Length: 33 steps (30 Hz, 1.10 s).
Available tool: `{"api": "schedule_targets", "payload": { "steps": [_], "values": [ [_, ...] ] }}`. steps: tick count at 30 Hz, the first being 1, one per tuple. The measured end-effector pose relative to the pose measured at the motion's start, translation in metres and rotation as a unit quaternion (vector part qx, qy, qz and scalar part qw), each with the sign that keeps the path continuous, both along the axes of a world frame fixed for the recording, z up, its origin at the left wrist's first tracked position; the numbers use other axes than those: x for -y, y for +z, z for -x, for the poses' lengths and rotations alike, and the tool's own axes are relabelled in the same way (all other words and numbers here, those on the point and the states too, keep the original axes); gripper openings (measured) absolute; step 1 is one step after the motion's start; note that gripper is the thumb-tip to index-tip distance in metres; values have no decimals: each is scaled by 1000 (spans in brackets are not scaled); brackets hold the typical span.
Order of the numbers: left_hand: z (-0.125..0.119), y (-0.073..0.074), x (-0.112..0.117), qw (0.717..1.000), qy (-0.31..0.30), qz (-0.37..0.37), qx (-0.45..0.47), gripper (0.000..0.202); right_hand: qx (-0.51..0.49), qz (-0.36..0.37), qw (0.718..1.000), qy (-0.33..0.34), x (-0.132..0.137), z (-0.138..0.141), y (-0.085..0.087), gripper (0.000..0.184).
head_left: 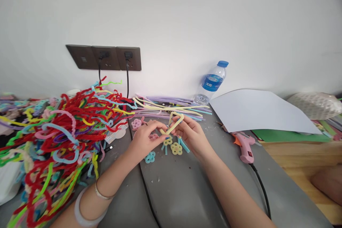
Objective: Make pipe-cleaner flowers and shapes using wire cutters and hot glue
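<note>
I record a pale yellow pipe cleaner (176,124), bent into an angular shape, held above the gray table (184,192), short of its far edge. I find the left hand (146,136) pinching its lower end between thumb and fingers; the right hand (194,138) grips its right side. Below lie yellow pipe-cleaner flowers (176,148) and a blue one (150,157) (petals looped). Straight pipe cleaners (173,108) lie along the far edge; I note a pink glue gun (246,148) near the right edge.
</note>
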<state>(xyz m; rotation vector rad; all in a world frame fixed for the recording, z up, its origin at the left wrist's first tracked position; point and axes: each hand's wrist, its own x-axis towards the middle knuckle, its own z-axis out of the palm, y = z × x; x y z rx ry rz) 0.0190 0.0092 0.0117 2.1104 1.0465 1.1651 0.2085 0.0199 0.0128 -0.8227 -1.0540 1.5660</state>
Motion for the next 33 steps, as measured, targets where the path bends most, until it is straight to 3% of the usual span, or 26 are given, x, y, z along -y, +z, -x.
{"api": "schedule_targets", "payload": {
  "steps": [5,19,27,33],
  "values": [
    [0,-4,-3,1000,-23,-10,12,3,-10,15,1000,-2,0,-1,1,32],
    [-3,-3,-1,996,-3,82,25,8,36,-18,999,-29,-1,-2,4,39],
    [-9,-5,2,978,-22,203,41,11,67,-2,997,-31,-5,-8,-4,34],
    [-3,3,1,982,-37,181,40,14,57,18,998,-19,-5,-11,1,34]
  ]
}}
